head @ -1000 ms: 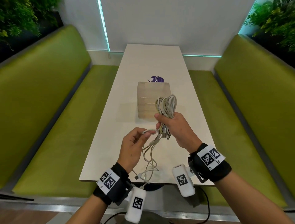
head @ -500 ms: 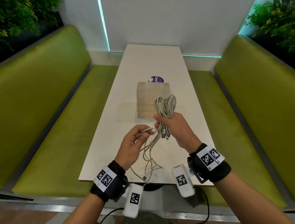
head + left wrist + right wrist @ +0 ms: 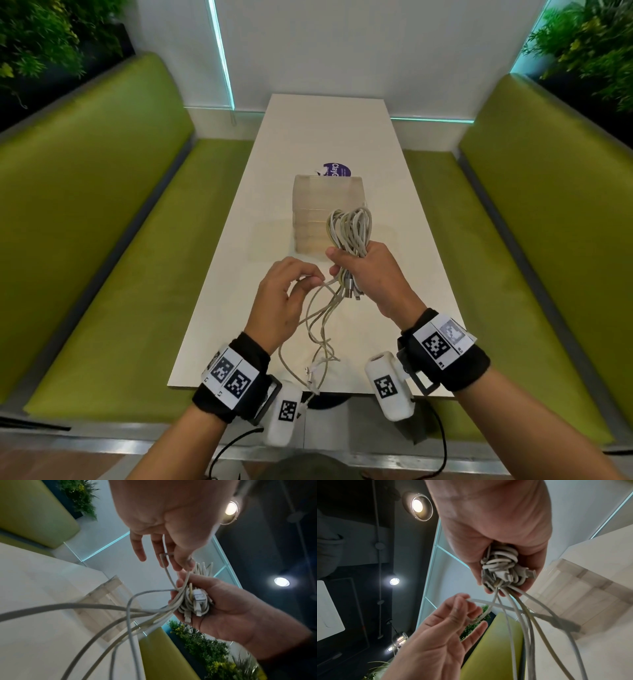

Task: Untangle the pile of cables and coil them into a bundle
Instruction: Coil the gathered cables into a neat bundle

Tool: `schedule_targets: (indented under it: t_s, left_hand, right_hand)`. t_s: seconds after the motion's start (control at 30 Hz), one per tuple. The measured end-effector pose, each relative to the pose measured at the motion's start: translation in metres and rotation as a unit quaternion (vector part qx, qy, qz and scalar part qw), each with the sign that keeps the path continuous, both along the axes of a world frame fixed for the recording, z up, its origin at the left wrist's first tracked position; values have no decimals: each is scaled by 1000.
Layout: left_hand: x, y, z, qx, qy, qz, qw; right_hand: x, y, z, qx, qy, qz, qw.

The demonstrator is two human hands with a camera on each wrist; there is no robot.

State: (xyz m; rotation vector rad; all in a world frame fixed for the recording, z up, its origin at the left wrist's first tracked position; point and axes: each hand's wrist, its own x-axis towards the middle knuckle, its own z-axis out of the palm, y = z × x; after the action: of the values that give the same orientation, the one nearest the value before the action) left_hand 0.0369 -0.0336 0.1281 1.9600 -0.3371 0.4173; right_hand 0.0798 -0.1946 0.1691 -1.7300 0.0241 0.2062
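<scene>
My right hand grips a coiled bundle of white and grey cables above the white table; the loops stick up out of the fist. In the right wrist view the bundle and plug ends sit in the palm. Just left of it, my left hand pinches one loose strand between thumb and fingertips. Several loose cable tails hang from the bundle to the table, their connector ends lying by the near edge.
A clear plastic box stands on the table just behind the hands, with a purple sticker beyond it. Green benches run along the left and right sides. The table's near edge is under my wrists.
My left hand has risen slightly and drawn closer to the right hand, still pinching the strand. The right hand has kept the bundle in place.
</scene>
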Motion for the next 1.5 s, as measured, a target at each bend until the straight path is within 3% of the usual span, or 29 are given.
schedule_targets:
  t_s: [0.1, 0.23, 0.4, 0.5, 0.67, 0.83, 0.87, 0.93, 1.03, 1.17, 1.23, 1.3, 1.37, 1.5]
  left_hand:
    - [-2, 7, 6, -74, 90, -83, 990]
    - [-9, 18, 8, -92, 156, -173, 968]
    - [-2, 19, 0, -143, 160, -40, 976]
    - [4, 12, -2, -165, 183, -46, 968]
    - [2, 1, 10, -331, 236, -112, 907]
    - [9, 9, 24, -442, 231, -63, 864]
    - [10, 13, 26, -436, 238, -58, 866]
    - [11, 18, 24, -365, 249, -60, 895]
    - [7, 17, 12, -177, 274, -86, 941]
    - [5, 14, -16, 106, 265, -89, 954]
    - [7, 10, -16, 104, 237, -35, 965]
    - [11, 2, -9, 11, 229, -21, 973]
    - [17, -5, -5, -57, 236, -69, 968]
    - [23, -29, -3, -128, 236, -172, 948]
  right_hand:
    - [5, -5, -1, 11, 6, -24, 1000]
    - [11, -11, 2, 33, 12, -45, 998]
    - [14, -13, 5, 42, 4, -57, 997]
    - [12, -9, 5, 37, -9, -53, 998]
    - [10, -5, 0, 20, -21, -48, 998]
    - [15, -15, -6, 4, -20, -69, 997]
    - [16, -17, -7, 15, -17, -70, 997]
    - [17, -21, -7, 27, -16, -68, 997]
    - [19, -24, -4, 30, -24, -57, 998]
    - [21, -25, 1, 20, -38, -10, 999]
    - [20, -24, 3, 11, -40, 20, 999]
    - [17, -22, 5, -1, -41, 47, 998]
    - [12, -17, 8, 24, -44, 77, 996]
    - [6, -6, 13, 167, -36, 86, 981]
